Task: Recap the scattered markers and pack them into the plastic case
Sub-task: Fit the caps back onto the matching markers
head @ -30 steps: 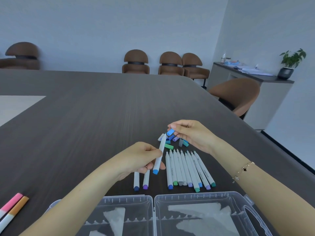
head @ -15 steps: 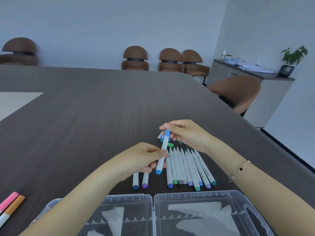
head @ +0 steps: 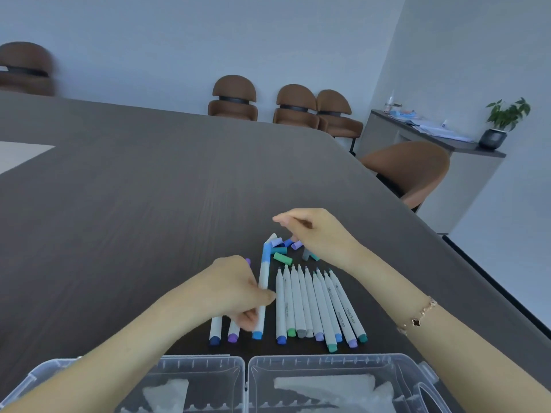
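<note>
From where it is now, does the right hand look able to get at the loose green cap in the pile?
Probably yes. The right hand hovers just over the pile of caps, holding nothing visible, and the green cap lies uncovered on the table just below and left of it. The left hand, holding the blue marker, sits clear of that path.

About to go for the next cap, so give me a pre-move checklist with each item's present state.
1. Blue cap seated on the light-blue marker: ok.
2. Left hand grips that marker, setting it beside two capped markers: ok.
3. Right hand over the loose caps, holding one: cannot tell.
4. Uncapped markers lined up, tips away: ok.
5. Plastic case open: ok.
6. Any markers packed: not ok.
</note>
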Demonstrator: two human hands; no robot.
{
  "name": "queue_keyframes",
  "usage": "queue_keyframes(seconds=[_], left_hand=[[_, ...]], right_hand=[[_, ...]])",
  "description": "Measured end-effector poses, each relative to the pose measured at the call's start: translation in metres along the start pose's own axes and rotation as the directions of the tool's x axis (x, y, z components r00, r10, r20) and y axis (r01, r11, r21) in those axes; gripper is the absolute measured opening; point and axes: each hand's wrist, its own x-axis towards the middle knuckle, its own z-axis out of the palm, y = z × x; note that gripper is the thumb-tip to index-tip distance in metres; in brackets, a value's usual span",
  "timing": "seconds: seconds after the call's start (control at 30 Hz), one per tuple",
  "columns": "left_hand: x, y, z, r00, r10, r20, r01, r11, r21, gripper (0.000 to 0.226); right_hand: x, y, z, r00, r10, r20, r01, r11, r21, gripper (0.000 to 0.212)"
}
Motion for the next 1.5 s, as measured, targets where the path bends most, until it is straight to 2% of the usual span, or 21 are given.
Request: queue_keyframes(seconds=[0.1, 0.2, 0.37, 0.47, 0.57, 0.67, 0.8, 1.1, 1.3, 1.5], left_hand=[[0.008, -0.007, 0.008, 0.996, -0.027, -0.084, 0.048, 0.966, 0.254, 0.032], [0.008, -0.007, 0.01, 0.979, 0.057, -0.194, 0.038, 0.89, 0.454, 0.039], [0.002, -0.006, 0.011, 0.97, 0.082, -0.23, 0.049, 0.857, 0.513, 0.044], [0.001, -0.003, 0.009, 0.941, 0.145, -0.306, 0.061, 0.816, 0.574, 0.042], [0.005, 0.009, 0.01, 0.962, 0.155, -0.224, -0.02, 0.86, 0.51, 0.033], [0.01, 0.021, 0.014, 0.974, 0.17, -0.147, -0.08, 0.874, 0.48, 0.032], [0.011, 0.027, 0.016, 0.988, 0.125, -0.093, -0.066, 0.875, 0.479, 0.021], [0.011, 0.033, 0.018, 0.993, 0.073, -0.089, -0.028, 0.903, 0.429, 0.033], [0.01, 0.029, 0.015, 0.996, 0.017, -0.088, 0.017, 0.928, 0.373, 0.033], [0.006, 0.025, 0.005, 0.995, -0.013, -0.099, 0.041, 0.958, 0.282, 0.033]], right_hand=[[0.002, 0.012, -0.009, 0.998, 0.033, -0.056, -0.04, 0.99, -0.135, 0.027], [-0.001, 0.022, -0.008, 0.998, 0.032, -0.046, -0.043, 0.965, -0.259, 0.027], [0.004, 0.032, -0.008, 0.995, 0.035, -0.094, -0.065, 0.939, -0.338, 0.026], [0.011, 0.037, -0.012, 0.999, 0.022, -0.05, -0.041, 0.908, -0.417, 0.025], [0.021, 0.039, -0.01, 0.996, 0.083, 0.031, -0.06, 0.887, -0.458, 0.026], [0.025, 0.04, -0.016, 0.993, 0.112, 0.029, -0.089, 0.9, -0.428, 0.027], [0.016, 0.05, -0.034, 0.986, 0.164, -0.026, -0.163, 0.92, -0.357, 0.025], [0.003, 0.061, -0.034, 0.962, 0.269, 0.047, -0.247, 0.93, -0.272, 0.022], [0.01, 0.068, -0.024, 0.969, 0.243, 0.037, -0.223, 0.935, -0.276, 0.023], [0.02, 0.065, -0.02, 0.99, 0.142, -0.02, -0.142, 0.952, -0.271, 0.023]])
